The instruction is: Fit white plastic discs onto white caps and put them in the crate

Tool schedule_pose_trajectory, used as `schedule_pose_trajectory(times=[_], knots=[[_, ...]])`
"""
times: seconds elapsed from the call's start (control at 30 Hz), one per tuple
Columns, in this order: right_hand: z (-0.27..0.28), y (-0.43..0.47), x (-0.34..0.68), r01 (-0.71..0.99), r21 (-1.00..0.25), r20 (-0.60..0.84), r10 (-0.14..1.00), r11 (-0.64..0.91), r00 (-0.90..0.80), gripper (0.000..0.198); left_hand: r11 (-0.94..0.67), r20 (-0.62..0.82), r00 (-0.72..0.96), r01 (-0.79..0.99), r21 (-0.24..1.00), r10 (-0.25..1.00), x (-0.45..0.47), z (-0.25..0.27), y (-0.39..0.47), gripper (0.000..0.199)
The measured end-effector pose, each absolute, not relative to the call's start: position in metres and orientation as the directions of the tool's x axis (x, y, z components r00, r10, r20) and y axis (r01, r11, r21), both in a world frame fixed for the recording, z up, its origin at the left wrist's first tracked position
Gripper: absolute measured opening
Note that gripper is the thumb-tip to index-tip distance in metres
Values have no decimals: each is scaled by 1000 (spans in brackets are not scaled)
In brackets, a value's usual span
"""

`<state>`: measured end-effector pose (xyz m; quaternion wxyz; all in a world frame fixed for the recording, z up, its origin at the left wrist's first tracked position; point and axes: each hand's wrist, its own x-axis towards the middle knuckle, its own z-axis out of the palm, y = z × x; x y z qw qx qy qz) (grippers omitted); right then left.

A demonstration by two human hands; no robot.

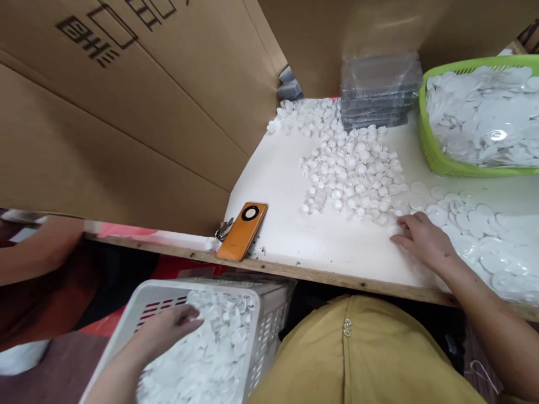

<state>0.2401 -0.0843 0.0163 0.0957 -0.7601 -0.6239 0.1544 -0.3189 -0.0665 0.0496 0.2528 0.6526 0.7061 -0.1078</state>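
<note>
While the left hand reaches, fingers loosely spread and gripping nothing certain, into the white basket of white discs at lower left, the right hand rests curled, fingertips on small caps at centre right, its grasp unclear.

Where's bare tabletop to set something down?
Bare strip of table along the near edge, between the orange phone and the right hand; also left of the small caps, by the cardboard. Crowded: flat discs, green basket.

Small assembly workshop: heaped white plastic parts, baskets, cardboard partitions.
</note>
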Motion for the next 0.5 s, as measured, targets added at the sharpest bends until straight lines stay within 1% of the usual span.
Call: schedule_pose_trajectory(times=[0.07,0.1,0.17,0.23,0.27,0.33,0.4,0.47,0.5], knots=[[21,-80,234,934,-308,-149,979,-181,140,21,60,-418,57,964,261,907,-270,58,-54,28],[23,-78,232,934,-313,-163,979,-172,126,18,0,-349,118,948,319,930,-239,63,-45,30],[27,-77,230,923,-342,-181,977,-174,117,12,-157,-148,250,874,460,957,-169,68,-27,29],[27,-79,229,907,-379,-176,976,-186,126,9,-329,-15,416,742,584,909,-100,66,-13,26],[26,-81,230,897,-401,-162,978,-188,133,8,-396,29,480,688,609,877,-67,63,-8,24],[24,-87,231,870,-459,-109,983,-182,148,8,-487,53,565,657,575,824,-10,56,-1,25],[21,-95,231,826,-531,-62,981,-187,183,12,-533,0,605,700,476,796,32,48,3,27],[19,-102,231,769,-603,-41,971,-213,236,16,-560,-71,625,739,374,777,56,42,5,27],[18,-105,231,741,-632,-40,964,-228,262,17,-575,-94,636,743,343,766,62,40,5,25]])
